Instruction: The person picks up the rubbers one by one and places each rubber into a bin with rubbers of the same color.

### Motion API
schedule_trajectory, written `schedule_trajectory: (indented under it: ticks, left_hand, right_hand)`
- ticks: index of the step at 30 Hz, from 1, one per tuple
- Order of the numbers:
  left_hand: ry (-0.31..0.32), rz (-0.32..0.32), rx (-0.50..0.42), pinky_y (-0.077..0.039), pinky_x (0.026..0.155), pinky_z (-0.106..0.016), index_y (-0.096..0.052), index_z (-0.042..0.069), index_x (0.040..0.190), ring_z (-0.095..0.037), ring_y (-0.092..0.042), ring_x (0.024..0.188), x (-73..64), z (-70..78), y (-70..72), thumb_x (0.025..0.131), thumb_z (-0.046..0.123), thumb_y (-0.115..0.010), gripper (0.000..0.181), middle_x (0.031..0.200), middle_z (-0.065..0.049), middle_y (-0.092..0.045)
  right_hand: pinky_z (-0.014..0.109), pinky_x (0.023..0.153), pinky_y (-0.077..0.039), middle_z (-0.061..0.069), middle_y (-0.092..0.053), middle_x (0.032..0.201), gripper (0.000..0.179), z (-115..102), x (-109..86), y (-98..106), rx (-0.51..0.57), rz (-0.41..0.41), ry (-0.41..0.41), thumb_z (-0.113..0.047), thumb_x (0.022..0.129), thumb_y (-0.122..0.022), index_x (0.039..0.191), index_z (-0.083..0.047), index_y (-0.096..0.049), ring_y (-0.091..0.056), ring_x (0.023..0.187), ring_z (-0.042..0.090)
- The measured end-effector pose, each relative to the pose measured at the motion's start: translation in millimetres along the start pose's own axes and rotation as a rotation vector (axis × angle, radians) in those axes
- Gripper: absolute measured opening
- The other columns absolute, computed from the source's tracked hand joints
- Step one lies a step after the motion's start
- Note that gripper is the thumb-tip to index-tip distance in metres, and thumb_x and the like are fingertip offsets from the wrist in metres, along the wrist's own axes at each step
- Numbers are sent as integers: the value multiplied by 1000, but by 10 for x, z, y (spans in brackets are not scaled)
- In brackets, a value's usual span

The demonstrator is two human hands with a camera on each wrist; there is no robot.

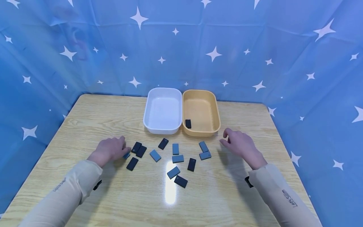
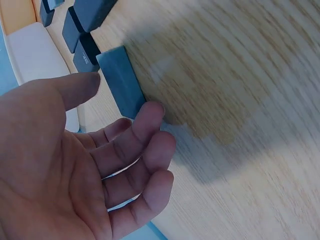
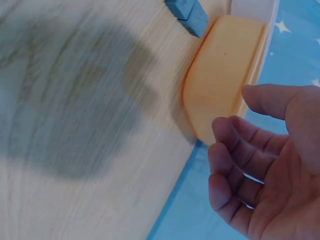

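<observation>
At the left of the table, my left hand (image 1: 109, 149) is over a small blue block (image 1: 126, 155), partly hidden under it. In the left wrist view the same blue block (image 2: 121, 82) shows between the thumb and the bent fingers (image 2: 148, 120), the index fingertip right at its lower end. Black blocks (image 1: 136, 147) lie just right of this hand. My right hand (image 1: 239, 143), its fingers loosely bent and holding nothing, hovers right of the tan bin (image 1: 200, 134). Two blue blocks (image 1: 203, 147) lie to the left of it.
Inside the tan bin, near its front left corner, is a single black block (image 1: 188, 124). A white bin (image 1: 162, 130) stands beside it on the left. Several more blue and black blocks (image 1: 180, 181) are scattered over the middle of the wooden table (image 1: 215, 195). A starry blue curtain (image 1: 181, 44) hangs behind.
</observation>
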State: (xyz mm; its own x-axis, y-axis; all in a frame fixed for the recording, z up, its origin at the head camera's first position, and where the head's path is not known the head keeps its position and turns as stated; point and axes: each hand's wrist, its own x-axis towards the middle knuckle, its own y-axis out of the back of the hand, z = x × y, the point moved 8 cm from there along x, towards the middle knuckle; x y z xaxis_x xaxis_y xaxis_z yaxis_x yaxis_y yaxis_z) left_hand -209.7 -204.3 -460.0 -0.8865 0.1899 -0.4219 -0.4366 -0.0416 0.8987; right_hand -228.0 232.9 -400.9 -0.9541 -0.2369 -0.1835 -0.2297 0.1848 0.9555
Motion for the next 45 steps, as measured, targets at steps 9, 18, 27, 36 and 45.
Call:
schedule_trajectory:
  ticks: [9,18,27,36,45]
  left_hand:
    - [-21,54,8,-45,59,-37,-55,10,94,-21,-56,68,-23,41,58,92,41,-60,32,78,-6,-60]
    - [-32,95,15,-41,54,-36,-52,10,91,-21,-53,64,6,38,80,90,37,-63,29,73,-5,-56]
    - [-36,60,7,-40,55,-34,-53,9,95,-20,-51,63,39,46,31,93,33,-60,25,73,-5,-56]
    - [-34,94,-26,-35,50,-33,-47,10,91,-21,-48,58,31,25,89,91,25,-51,15,65,-5,-50]
    - [-40,144,-7,-35,49,-33,-48,9,92,-21,-48,57,51,39,205,91,29,-52,20,65,-5,-49]
  right_hand:
    - [31,55,-42,9,-65,83,32,151,-5,-125,18,-59,-50,-32,95,-58,111,-4,-58,-55,65,18]
    - [31,55,-41,9,-66,83,31,204,28,-169,21,-55,-61,-31,95,-57,111,-5,-59,-55,63,18]
    - [32,56,-42,9,-66,86,31,239,49,-224,18,-70,-80,-31,95,-57,112,-6,-60,-55,65,19]
    - [31,56,-42,8,-66,86,31,248,59,-255,24,-85,-92,-32,95,-57,112,-6,-60,-55,66,19]
    - [31,57,-42,9,-65,87,33,270,59,-298,32,-112,-106,-32,95,-57,114,-6,-59,-55,67,19]
